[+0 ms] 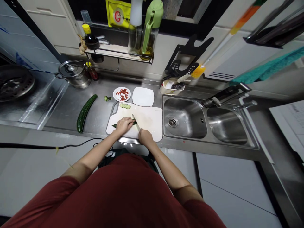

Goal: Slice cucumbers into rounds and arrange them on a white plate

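On the white cutting board, my left hand is closed over a slim dark green pepper. Its pointed end shows to the left of the hand, and a short piece sticks out at the fingertips; the middle is hidden. My right hand grips the handle of a knife, whose blade lies across the pepper's right end, close to my left fingertips. A short row of cucumber slices lies at the board's upper left. A whole cucumber rests on the counter to the left.
Behind the board stand a white plate of chopped red pieces and a white square plate. Cucumber ends lie nearby. A double sink adjoins on the right. A lidded pot stands back left, below a bottle shelf.
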Tool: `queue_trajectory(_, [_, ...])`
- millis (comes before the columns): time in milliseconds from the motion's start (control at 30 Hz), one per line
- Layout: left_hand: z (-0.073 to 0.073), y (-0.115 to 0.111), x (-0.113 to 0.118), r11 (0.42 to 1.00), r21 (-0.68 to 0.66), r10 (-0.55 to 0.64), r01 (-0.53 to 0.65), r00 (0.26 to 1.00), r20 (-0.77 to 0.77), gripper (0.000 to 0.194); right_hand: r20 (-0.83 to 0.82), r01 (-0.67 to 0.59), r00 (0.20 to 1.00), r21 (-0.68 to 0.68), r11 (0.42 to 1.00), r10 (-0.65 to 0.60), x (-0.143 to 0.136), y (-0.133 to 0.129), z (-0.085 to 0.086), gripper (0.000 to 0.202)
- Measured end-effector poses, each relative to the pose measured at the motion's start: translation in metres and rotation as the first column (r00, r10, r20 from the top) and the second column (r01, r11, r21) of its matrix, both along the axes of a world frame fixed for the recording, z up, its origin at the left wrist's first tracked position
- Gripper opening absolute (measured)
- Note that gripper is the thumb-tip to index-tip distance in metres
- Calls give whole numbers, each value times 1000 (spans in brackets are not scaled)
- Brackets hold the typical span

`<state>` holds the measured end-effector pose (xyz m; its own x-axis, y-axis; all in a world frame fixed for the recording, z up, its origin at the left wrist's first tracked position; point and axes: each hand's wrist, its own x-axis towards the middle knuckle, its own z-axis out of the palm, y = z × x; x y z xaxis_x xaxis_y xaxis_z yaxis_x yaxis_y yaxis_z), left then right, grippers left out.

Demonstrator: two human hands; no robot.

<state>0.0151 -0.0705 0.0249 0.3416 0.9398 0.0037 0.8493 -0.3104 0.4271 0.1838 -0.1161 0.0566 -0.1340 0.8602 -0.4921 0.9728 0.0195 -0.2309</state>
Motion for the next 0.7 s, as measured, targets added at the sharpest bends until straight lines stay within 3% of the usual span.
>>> queue_trajectory(167, [2, -1, 1, 1000, -18, 13, -13, 1000, 4, 27, 20, 11, 1000, -2, 1000, -11, 3, -9, -1, 26])
queue_trajectory(700, [0, 0, 1, 1000, 2, 7, -7, 1000, -11, 28, -20, -14, 1000, 18, 1000, 15, -6, 15, -8, 27])
